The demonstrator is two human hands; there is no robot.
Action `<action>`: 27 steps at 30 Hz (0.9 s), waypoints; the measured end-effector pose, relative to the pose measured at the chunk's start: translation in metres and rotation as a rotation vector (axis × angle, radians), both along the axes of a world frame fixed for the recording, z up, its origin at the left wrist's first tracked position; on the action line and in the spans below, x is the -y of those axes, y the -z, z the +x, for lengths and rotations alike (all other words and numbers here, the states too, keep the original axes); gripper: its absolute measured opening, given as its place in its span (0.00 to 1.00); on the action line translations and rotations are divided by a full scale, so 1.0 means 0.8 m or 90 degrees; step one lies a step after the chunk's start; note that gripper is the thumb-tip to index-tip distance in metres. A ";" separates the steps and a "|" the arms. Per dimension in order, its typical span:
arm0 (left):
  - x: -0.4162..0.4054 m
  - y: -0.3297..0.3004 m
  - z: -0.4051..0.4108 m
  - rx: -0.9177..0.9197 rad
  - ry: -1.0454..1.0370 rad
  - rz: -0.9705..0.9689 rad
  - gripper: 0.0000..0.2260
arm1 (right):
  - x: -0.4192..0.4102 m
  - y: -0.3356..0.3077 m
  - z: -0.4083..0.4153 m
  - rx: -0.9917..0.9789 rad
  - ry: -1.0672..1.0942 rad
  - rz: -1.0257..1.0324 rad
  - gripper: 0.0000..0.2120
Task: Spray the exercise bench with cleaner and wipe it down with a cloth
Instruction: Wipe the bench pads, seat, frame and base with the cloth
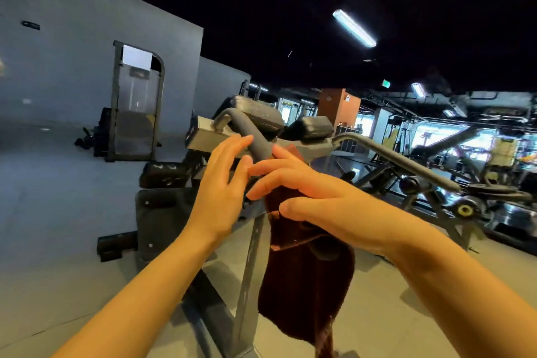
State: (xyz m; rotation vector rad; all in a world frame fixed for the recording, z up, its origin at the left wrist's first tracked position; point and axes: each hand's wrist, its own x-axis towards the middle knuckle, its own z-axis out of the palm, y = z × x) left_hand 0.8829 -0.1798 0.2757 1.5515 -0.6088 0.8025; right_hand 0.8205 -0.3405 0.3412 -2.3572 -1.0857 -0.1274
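A grey exercise machine fills the middle of the view, with black pads [257, 113] at its top and a padded grey handle [250, 132] slanting down toward me. A dark brown cloth [305, 285] is draped over the lower end of that handle and hangs down long. My right hand [313, 197] lies on top of the cloth with its fingers stretched out to the left. My left hand [220, 192] is flat and open just left of the handle, its fingertips close to the bar and to my right fingertips. I see no spray bottle.
A second grey handle [401, 160] juts out to the right. A black seat pad [165, 174] sits low on the left of the frame [250, 264]. A weight-stack machine [136, 107] stands against the grey wall; more gym machines crowd the right background.
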 end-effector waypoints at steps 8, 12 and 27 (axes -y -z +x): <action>-0.013 0.009 -0.024 0.019 0.051 0.059 0.13 | -0.023 0.023 -0.067 0.165 0.357 0.004 0.28; -0.030 0.016 -0.030 -0.053 0.074 0.050 0.09 | -0.054 0.031 -0.073 0.188 0.639 -0.152 0.18; -0.152 0.014 0.134 0.075 -0.018 -0.007 0.12 | -0.167 0.002 0.104 0.579 0.818 -0.456 0.24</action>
